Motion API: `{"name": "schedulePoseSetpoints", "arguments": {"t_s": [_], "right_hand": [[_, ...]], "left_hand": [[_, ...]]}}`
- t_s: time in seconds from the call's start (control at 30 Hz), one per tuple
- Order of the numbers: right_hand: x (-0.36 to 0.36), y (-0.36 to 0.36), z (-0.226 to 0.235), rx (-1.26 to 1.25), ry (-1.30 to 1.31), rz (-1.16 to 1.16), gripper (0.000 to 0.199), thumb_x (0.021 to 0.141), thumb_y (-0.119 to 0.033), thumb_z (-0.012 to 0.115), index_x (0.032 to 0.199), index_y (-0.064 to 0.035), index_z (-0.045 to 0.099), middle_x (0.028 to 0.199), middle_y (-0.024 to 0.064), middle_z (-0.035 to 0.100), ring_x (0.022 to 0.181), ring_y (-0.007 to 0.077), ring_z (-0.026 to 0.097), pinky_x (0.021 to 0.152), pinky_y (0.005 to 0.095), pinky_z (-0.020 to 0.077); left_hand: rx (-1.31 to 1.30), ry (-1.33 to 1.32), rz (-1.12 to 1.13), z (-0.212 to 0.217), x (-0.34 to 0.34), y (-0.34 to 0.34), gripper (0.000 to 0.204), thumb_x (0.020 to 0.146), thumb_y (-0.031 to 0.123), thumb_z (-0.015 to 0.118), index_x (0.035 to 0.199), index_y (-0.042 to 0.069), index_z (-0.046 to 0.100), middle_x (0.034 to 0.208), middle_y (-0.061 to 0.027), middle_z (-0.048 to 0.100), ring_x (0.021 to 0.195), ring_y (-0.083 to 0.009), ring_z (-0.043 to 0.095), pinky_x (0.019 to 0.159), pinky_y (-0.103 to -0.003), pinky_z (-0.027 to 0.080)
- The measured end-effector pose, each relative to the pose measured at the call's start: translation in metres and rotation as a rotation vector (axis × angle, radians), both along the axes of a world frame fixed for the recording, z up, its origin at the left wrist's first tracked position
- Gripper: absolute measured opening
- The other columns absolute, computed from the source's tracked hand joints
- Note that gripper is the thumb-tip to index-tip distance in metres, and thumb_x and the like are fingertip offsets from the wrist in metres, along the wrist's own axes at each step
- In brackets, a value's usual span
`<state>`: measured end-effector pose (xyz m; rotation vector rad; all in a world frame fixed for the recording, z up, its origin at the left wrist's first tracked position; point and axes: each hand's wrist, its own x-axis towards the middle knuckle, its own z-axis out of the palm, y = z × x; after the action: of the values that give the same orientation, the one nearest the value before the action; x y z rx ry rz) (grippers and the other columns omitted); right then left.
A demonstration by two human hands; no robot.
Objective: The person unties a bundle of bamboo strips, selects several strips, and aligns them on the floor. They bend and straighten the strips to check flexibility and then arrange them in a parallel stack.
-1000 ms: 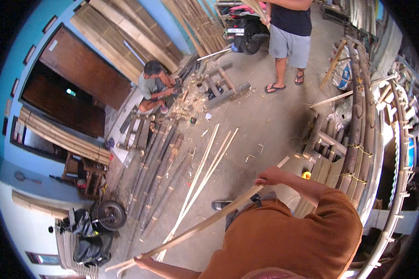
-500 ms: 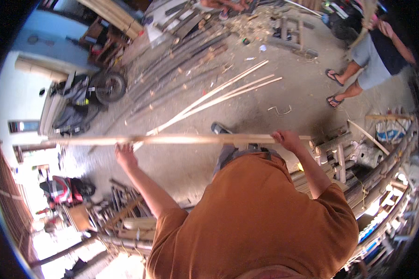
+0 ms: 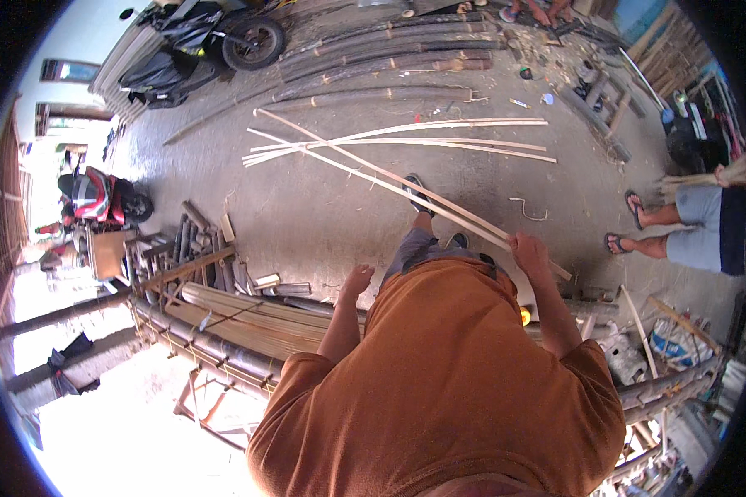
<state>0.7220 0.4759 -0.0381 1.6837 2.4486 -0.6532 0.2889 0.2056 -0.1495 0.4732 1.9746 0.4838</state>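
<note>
My right hand [image 3: 529, 252] is closed round the near part of two long, pale bamboo strips [image 3: 379, 183]. They slant away to the far left, and their short near ends stick out past my hand. Beneath their far part, other pale bamboo strips [image 3: 439, 141] lie crossed on the concrete floor. My left hand [image 3: 357, 282] is beside my waist, apart from the strips. Its fingers look loosely bent, with nothing in them.
Dark bamboo poles [image 3: 389, 56] lie beyond the strips, near a black motorcycle [image 3: 215, 41]. A red motorcycle [image 3: 99, 196] stands at left. Split bamboo [image 3: 249, 319] lies on a rack behind my left arm. A person in grey shorts [image 3: 696, 228] stands at right.
My left hand has let go of the strips and come back toward my body. In my right hand they now slant to the far left instead of lying across. The view has turned.
</note>
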Motion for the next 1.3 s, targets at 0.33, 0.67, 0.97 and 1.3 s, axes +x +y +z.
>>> {"name": "schedulePoseSetpoints", "arguments": {"t_s": [0.33, 0.67, 0.97, 1.3], "right_hand": [[0.024, 0.015, 0.010, -0.032, 0.258, 0.012, 0.038, 0.096, -0.041, 0.049, 0.082, -0.0056, 0.056, 0.072, 0.0205, 0.061, 0.074, 0.0443, 0.060, 0.064, 0.0538, 0.0447], [0.025, 0.023, -0.027, -0.009, -0.036, 0.091, 0.042, 0.095, -0.046, 0.047, 0.088, -0.0080, 0.063, 0.080, 0.0200, 0.065, 0.077, 0.0424, 0.063, 0.068, 0.0529, 0.0480], [0.024, 0.012, -0.007, -0.020, 0.072, 0.080, 0.037, 0.093, -0.042, 0.053, 0.084, -0.0084, 0.064, 0.081, 0.0190, 0.065, 0.078, 0.0419, 0.062, 0.068, 0.0528, 0.0476], [0.036, 0.040, 0.040, -0.046, -0.218, -0.060, 0.045, 0.092, -0.051, 0.050, 0.090, -0.0113, 0.072, 0.090, 0.0153, 0.069, 0.089, 0.0377, 0.065, 0.081, 0.0495, 0.0507]], "left_hand": [[-0.075, -0.160, 0.713, 0.017, -0.020, -0.052, 0.035, 0.091, 0.029, 0.055, 0.120, 0.009, 0.055, 0.087, -0.0026, 0.061, 0.071, -0.0145, 0.059, 0.057, -0.031, 0.045], [0.096, -0.077, 0.435, 0.034, -0.035, 0.000, 0.033, 0.091, 0.028, 0.055, 0.114, 0.005, 0.060, 0.079, -0.0006, 0.060, 0.066, -0.0125, 0.058, 0.053, -0.028, 0.044], [-0.050, -0.107, 0.316, 0.003, -0.056, -0.015, 0.031, 0.089, 0.029, 0.054, 0.103, 0.004, 0.064, 0.079, -0.0043, 0.063, 0.066, -0.0153, 0.061, 0.051, -0.029, 0.046], [0.026, -0.241, 0.485, -0.012, -0.148, 0.019, 0.024, 0.090, 0.027, 0.053, 0.099, 0.007, 0.063, 0.078, -0.0048, 0.063, 0.062, -0.0156, 0.059, 0.048, -0.031, 0.046]]}}
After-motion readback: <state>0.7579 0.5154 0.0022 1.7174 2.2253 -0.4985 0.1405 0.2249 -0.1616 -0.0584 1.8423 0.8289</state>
